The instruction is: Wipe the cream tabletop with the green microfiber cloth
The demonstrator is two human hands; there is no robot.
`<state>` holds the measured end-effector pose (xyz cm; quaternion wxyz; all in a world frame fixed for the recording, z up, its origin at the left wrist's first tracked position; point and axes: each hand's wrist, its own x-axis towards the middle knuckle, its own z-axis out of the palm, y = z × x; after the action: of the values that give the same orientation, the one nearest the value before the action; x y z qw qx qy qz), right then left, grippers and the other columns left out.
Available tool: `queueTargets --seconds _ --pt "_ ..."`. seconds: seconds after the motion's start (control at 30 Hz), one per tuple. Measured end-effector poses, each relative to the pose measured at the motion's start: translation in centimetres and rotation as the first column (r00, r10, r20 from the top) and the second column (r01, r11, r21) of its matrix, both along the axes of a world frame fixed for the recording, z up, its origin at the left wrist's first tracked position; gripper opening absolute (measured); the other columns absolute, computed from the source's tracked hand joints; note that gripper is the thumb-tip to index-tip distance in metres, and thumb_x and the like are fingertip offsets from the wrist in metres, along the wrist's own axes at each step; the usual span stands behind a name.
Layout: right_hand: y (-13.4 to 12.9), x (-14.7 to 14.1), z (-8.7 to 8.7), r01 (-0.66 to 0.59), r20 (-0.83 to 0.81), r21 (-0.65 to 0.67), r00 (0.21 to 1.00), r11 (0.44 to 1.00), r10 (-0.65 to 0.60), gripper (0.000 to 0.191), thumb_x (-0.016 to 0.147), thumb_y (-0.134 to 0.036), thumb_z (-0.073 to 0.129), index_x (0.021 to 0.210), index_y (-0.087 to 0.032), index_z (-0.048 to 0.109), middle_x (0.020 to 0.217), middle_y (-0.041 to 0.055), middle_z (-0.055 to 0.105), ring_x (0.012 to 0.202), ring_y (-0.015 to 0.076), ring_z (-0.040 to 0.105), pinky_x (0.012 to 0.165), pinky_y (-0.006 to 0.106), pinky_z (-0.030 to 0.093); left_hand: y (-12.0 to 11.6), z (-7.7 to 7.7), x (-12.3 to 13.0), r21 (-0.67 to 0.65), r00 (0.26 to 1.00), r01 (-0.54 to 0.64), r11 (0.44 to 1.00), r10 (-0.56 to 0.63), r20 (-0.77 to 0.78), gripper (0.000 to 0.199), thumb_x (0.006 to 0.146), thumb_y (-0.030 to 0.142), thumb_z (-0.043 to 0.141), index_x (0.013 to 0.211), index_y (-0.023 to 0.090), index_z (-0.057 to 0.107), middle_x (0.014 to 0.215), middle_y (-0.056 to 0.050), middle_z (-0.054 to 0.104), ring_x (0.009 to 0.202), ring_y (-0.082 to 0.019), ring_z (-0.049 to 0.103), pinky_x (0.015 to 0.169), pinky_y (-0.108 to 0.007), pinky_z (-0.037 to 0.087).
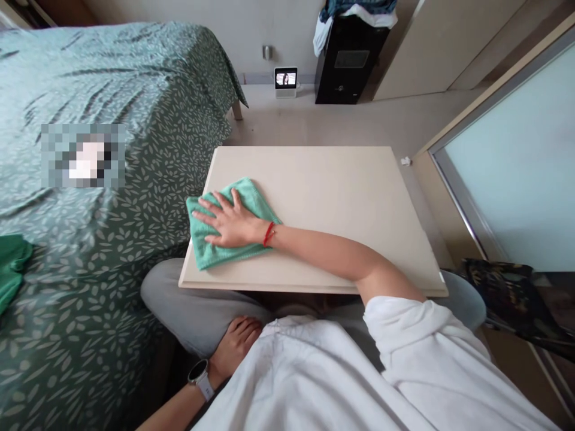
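Note:
A green cloth (224, 256) lies spread over the left end of a small cream-coloured table (332, 185), one corner poking past the table's left edge. My right hand (229, 221) presses flat on the cloth with its fingers spread; the arm reaches across the tabletop from the right. A red string bracelet (269, 233) circles that wrist. Below the table's front edge, my left hand (236, 346) rests on my lap against the jeans (202, 311), holding nothing, its fingers laid out loosely. A watch (200, 378) with a pale strap is on the left wrist.
A bed with a green leaf-patterned cover (148, 131) stands close on the left, a green garment (11, 266) on it. Against the far wall are a small lit screen (286, 81) and a black cabinet (348, 63) topped with clothes. A frosted glass panel (516, 143) borders the right.

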<state>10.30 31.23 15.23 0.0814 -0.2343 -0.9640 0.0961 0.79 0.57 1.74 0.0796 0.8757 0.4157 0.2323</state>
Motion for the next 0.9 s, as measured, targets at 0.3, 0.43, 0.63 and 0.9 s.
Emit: queueTargets --seconds 0.3,0.43,0.63,0.9 --pt "-4.8 6.8 1.2 -0.460 0.117 0.074 0.885 0.885 0.450 0.065 0.122 -0.051 0.046 0.185 -0.035 0.047 0.196 0.0033 0.033 0.181 0.0395 0.029 0.142 0.075 0.029 -0.1 0.1 0.0 0.008 1.000 0.000 1.000 0.000 -0.018 0.044 0.127 0.025 0.026 0.119 0.018 0.069 0.112 -0.001 0.082 0.107 -0.016 0.076 0.110 -0.037 0.046" --pt "-0.5 6.6 0.7 -0.309 0.089 0.010 0.948 0.951 0.307 0.067 0.120 -0.048 0.052 0.185 -0.034 0.048 0.194 0.0062 0.036 0.180 0.0409 0.032 0.145 0.073 0.023 -0.3 -0.3 -0.1 0.006 1.000 -0.010 1.000 0.010 -0.008 0.042 0.127 0.026 0.026 0.120 0.020 0.067 0.112 0.000 0.082 0.107 -0.015 0.076 0.111 -0.038 0.046" --pt "10.4 4.0 -0.2 0.154 -0.016 -0.122 0.987 0.980 -0.157 0.071 0.114 -0.046 0.058 0.183 -0.030 0.050 0.196 0.0100 0.033 0.181 0.0463 0.023 0.143 0.081 0.012 -0.7 -1.0 -0.3 0.002 1.000 -0.020 1.000 0.020 -0.002 0.039 0.127 0.026 0.028 0.122 0.020 0.066 0.114 0.001 0.082 0.112 -0.014 0.074 0.113 -0.036 0.045" --pt "17.0 3.0 0.6 0.535 -0.009 -0.160 0.840 0.830 -0.543 0.075 0.113 -0.043 0.048 0.185 -0.022 0.046 0.195 0.0140 0.032 0.181 0.0477 0.023 0.140 0.088 0.007 -0.7 -0.9 -0.2 -0.002 1.000 -0.029 1.000 0.029 0.013 0.040 0.127 0.026 0.027 0.121 0.020 0.067 0.114 0.000 0.082 0.112 -0.014 0.073 0.115 -0.035 0.043"
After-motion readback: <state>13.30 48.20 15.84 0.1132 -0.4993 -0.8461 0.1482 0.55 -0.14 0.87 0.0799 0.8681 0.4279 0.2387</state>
